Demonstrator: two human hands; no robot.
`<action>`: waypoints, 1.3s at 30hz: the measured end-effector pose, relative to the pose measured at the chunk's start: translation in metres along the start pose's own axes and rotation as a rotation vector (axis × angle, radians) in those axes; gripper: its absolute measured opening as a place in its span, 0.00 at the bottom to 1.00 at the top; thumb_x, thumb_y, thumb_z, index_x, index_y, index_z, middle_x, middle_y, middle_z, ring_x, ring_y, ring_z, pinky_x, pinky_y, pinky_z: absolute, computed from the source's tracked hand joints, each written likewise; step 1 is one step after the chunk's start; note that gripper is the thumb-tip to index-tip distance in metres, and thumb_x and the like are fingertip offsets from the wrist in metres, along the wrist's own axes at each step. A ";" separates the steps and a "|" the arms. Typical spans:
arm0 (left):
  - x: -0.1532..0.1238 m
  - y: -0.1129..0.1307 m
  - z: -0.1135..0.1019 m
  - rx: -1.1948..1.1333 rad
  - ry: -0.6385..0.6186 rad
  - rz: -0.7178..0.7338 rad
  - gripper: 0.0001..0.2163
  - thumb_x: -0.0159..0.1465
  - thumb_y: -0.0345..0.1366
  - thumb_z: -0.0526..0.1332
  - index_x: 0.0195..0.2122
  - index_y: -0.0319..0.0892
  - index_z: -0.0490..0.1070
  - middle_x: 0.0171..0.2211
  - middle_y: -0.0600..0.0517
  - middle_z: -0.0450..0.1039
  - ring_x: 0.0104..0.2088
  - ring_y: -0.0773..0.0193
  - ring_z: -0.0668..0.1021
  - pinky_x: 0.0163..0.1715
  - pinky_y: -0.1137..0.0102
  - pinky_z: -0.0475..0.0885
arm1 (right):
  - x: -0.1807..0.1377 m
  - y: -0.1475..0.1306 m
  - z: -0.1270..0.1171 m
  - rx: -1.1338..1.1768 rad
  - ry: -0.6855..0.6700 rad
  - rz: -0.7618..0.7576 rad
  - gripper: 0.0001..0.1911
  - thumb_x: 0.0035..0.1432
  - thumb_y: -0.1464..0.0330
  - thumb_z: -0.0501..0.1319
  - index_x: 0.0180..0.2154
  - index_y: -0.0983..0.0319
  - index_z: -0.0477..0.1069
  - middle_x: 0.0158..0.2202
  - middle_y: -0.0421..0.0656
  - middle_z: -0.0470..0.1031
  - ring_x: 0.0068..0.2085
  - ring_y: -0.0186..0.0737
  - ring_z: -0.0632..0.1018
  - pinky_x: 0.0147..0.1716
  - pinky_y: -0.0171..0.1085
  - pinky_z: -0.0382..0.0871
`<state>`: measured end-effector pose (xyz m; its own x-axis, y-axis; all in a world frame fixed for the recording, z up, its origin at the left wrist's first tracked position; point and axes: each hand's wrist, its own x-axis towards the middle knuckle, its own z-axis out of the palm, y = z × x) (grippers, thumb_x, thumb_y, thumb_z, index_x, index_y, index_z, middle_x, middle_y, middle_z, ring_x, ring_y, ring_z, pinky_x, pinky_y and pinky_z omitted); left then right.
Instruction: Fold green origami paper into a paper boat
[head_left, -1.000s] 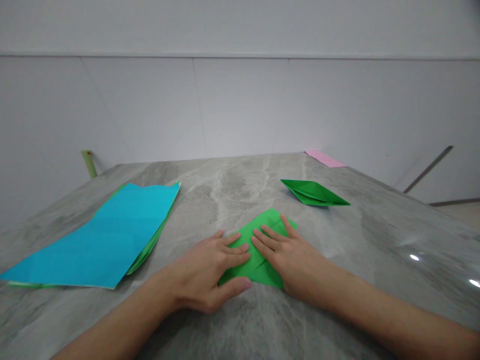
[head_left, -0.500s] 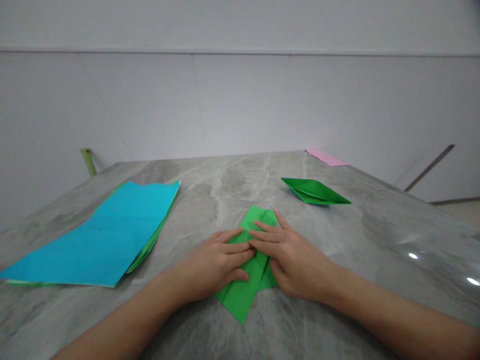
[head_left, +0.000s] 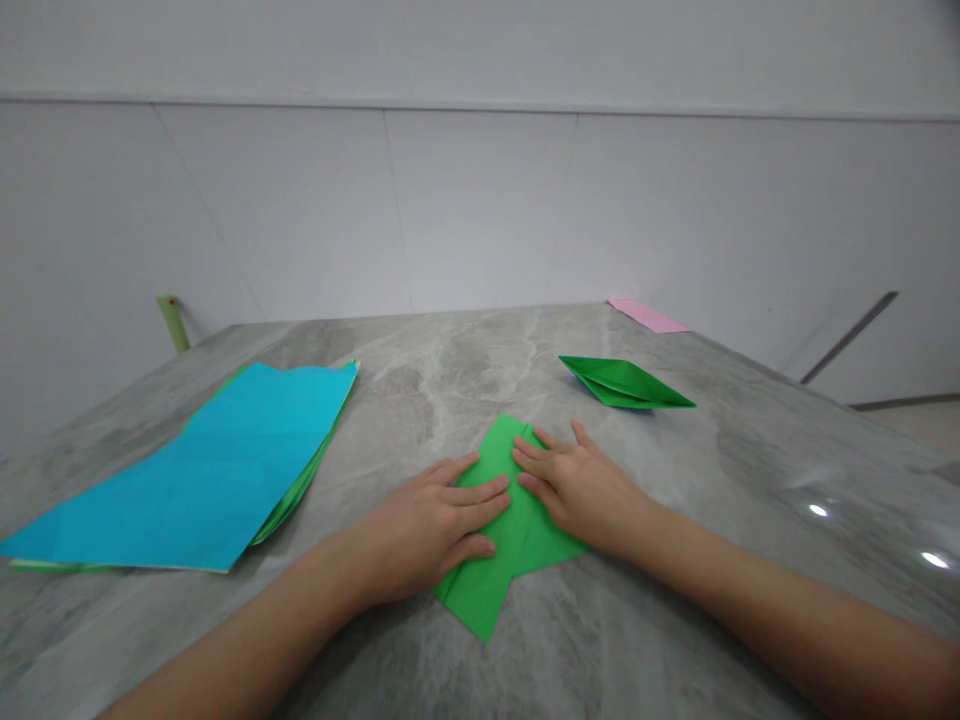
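A folded sheet of green paper [head_left: 495,560] lies on the table in front of me, with a crease line down its middle and a flap spreading to the right. My left hand [head_left: 442,520] rests on its left part, fingers stretched and spread over the surface. On the right side, my right hand [head_left: 581,485] lies with its fingers extended across the upper right of the paper, covering part of the flap. Both hands press from above rather than grip. Beyond my right hand is a folded green paper boat shape [head_left: 626,383], touched by neither hand.
A stack of paper with a blue sheet [head_left: 202,480] on top and green sheets beneath lies at the left. Pink paper [head_left: 649,316] sits at the far right edge of the grey marbled table [head_left: 457,370]. A white wall [head_left: 480,210] stands behind.
My right hand has shifted a little right and away from my left fingers. More of the green paper's right flap shows now. My left hand stays nearly in place.
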<state>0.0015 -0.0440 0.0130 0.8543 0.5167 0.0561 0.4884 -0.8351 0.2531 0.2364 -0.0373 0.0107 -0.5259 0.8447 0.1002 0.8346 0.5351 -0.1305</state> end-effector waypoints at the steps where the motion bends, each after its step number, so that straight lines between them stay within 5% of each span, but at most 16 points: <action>1: 0.000 0.000 0.001 0.003 -0.001 -0.010 0.21 0.72 0.40 0.57 0.65 0.43 0.63 0.66 0.49 0.62 0.69 0.47 0.57 0.65 0.50 0.58 | 0.003 0.005 0.001 -0.014 0.002 0.015 0.19 0.69 0.69 0.52 0.57 0.64 0.71 0.60 0.51 0.71 0.62 0.60 0.69 0.61 0.72 0.51; 7: -0.002 -0.002 0.003 0.020 0.029 -0.031 0.20 0.72 0.39 0.56 0.65 0.49 0.63 0.66 0.51 0.62 0.69 0.49 0.58 0.64 0.52 0.59 | 0.020 0.026 0.008 -0.079 0.058 0.099 0.20 0.68 0.69 0.52 0.59 0.65 0.70 0.60 0.55 0.71 0.61 0.62 0.70 0.58 0.70 0.58; 12: -0.001 0.003 -0.002 0.026 0.096 0.020 0.20 0.70 0.42 0.59 0.61 0.43 0.68 0.61 0.45 0.69 0.61 0.49 0.68 0.61 0.53 0.63 | 0.022 0.021 0.009 -0.044 0.133 0.105 0.20 0.66 0.66 0.56 0.57 0.66 0.72 0.62 0.57 0.68 0.64 0.63 0.66 0.61 0.68 0.56; 18: -0.001 0.009 0.003 -0.037 0.199 0.078 0.14 0.69 0.42 0.60 0.53 0.43 0.74 0.47 0.46 0.74 0.51 0.54 0.75 0.62 0.50 0.62 | 0.019 0.011 0.011 0.174 0.087 0.091 0.41 0.53 0.52 0.67 0.63 0.65 0.64 0.66 0.57 0.62 0.67 0.63 0.62 0.63 0.65 0.54; 22: -0.002 0.009 0.004 -0.133 0.166 0.078 0.15 0.68 0.42 0.62 0.52 0.42 0.74 0.50 0.45 0.71 0.52 0.56 0.74 0.55 0.61 0.71 | 0.020 0.012 0.012 0.204 0.115 0.087 0.45 0.50 0.52 0.68 0.65 0.66 0.61 0.66 0.58 0.62 0.66 0.61 0.63 0.64 0.63 0.54; 39: -0.001 0.012 -0.010 -0.187 0.086 0.141 0.11 0.65 0.39 0.66 0.47 0.42 0.77 0.48 0.48 0.74 0.54 0.55 0.73 0.58 0.62 0.68 | 0.030 0.023 0.013 0.228 0.101 0.251 0.50 0.51 0.52 0.66 0.69 0.68 0.52 0.69 0.59 0.56 0.69 0.65 0.54 0.64 0.66 0.46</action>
<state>0.0045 -0.0531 0.0253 0.8898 0.4179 0.1834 0.3169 -0.8549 0.4107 0.2382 0.0004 -0.0019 -0.2801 0.9508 0.1327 0.8718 0.3098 -0.3794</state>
